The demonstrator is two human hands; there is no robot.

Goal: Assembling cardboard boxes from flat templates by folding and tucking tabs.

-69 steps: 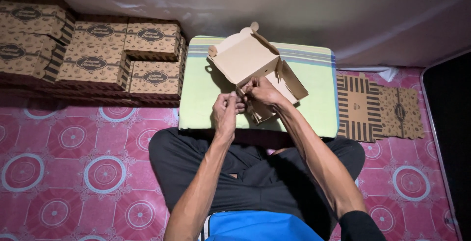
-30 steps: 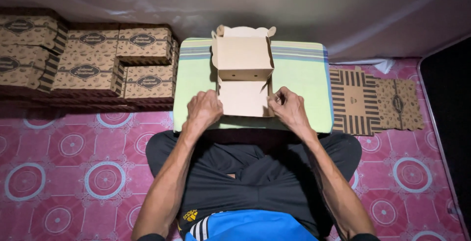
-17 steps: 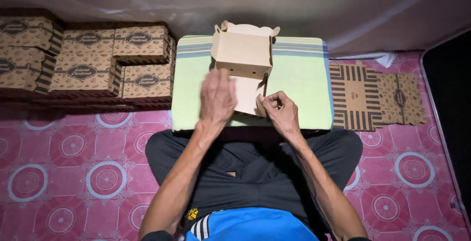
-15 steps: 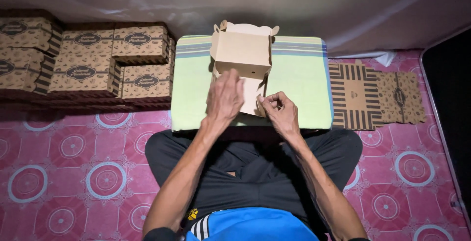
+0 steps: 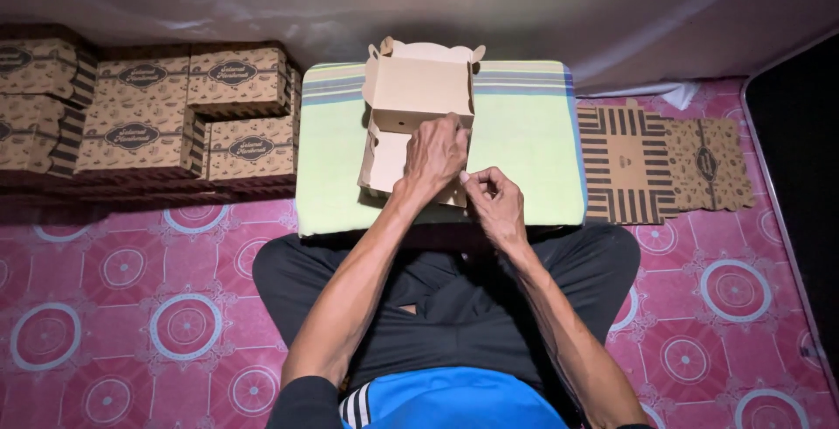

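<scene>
1. A pink floor mat with round flower patterns [image 5: 122, 289] covers the ground.
2. A flat light green cushion with striped top edge [image 5: 524, 141] lies on the mat, near its far edge.
3. A half-folded plain brown cardboard box [image 5: 411, 97] sits on the cushion's middle.
4. Finished brown printed cardboard boxes [image 5: 166, 114] are stacked on the mat's far left side.
5. Flat unfolded brown cardboard sheets with stripes [image 5: 655, 162] lie on the mat, just beside the cushion's right edge.

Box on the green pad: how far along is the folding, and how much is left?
Done: folded boxes are stacked at the left. In hand: the half-folded box on the green pad has its back walls up; the left hand presses its front part down, and the right hand pinches at its near edge. Left: flat blanks lie at the right.
</scene>
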